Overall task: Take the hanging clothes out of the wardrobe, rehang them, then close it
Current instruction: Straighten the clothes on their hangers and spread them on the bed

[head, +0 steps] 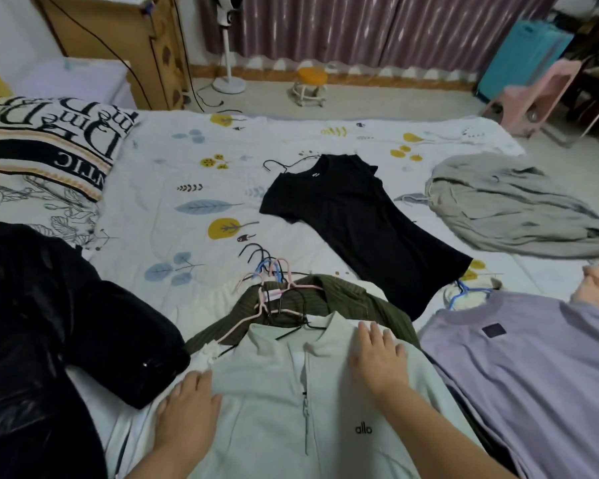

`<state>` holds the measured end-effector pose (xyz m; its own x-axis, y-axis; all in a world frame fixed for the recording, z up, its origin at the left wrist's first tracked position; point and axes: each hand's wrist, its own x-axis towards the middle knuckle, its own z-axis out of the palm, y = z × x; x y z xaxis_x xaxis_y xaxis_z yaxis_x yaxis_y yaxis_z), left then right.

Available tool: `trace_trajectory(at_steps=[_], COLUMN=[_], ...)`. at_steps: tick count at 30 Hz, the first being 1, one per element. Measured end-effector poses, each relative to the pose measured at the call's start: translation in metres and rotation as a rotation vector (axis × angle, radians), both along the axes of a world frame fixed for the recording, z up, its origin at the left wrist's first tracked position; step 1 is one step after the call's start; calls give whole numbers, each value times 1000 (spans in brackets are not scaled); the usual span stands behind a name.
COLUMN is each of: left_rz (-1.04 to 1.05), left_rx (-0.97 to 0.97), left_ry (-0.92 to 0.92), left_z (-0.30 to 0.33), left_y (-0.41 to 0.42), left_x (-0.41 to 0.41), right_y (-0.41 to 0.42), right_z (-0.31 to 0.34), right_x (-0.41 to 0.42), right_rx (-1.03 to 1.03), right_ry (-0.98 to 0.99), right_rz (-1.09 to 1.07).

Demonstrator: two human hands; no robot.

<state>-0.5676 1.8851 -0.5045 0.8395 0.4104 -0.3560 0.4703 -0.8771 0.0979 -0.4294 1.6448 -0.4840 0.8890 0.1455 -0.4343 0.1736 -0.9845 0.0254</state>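
On the bed (159,174), the zip-front jacket (291,409) lies nearest the camera, a hand flat on each of its shoulders: left hand (187,409), right hand (377,361). Just behind the jacket sit the hangers (274,281). Right of it lies a crew-neck shirt (533,375); left, a padded coat (49,323); farther behind, a short-sleeved top (357,223).

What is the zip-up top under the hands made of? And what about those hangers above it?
The pale zip top looks like smooth, matte knit fabric, perhaps a stretchy sports kind: it lies soft with faint creases. The hangers look like thin wire with a pink, blue or black coating, judging by their slim bent shapes; the coating could be plastic or rubber.
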Motion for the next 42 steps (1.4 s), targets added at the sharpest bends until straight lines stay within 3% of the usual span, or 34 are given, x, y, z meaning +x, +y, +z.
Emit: trace_trajectory(at_steps=[5, 11, 16, 20, 30, 36, 42], left_rz=[49, 36, -24, -60, -65, -95, -321], left_rx=[-2, -20, -198, -154, -348, -395, -381], left_ry=[-27, 161, -4, -124, -582, -575, -582], left_z=[-8, 4, 34, 74, 158, 210, 266], left_y=[7, 7, 3, 0, -11, -8, -20], left_x=[9, 23, 20, 10, -23, -48, -80], right_y=[5, 3, -8, -16, -30, -41, -59], right_z=[-6, 7, 28, 55, 147, 212, 268], right_x=[4, 8, -6, -19, -47, -93, -162], right_rx=[-18, -3, 119, 363, 447, 582, 614], right_ry=[-83, -12, -72, -158, -360, -455, -600], right_rz=[-22, -39, -45, -131, -116, -170, -304])
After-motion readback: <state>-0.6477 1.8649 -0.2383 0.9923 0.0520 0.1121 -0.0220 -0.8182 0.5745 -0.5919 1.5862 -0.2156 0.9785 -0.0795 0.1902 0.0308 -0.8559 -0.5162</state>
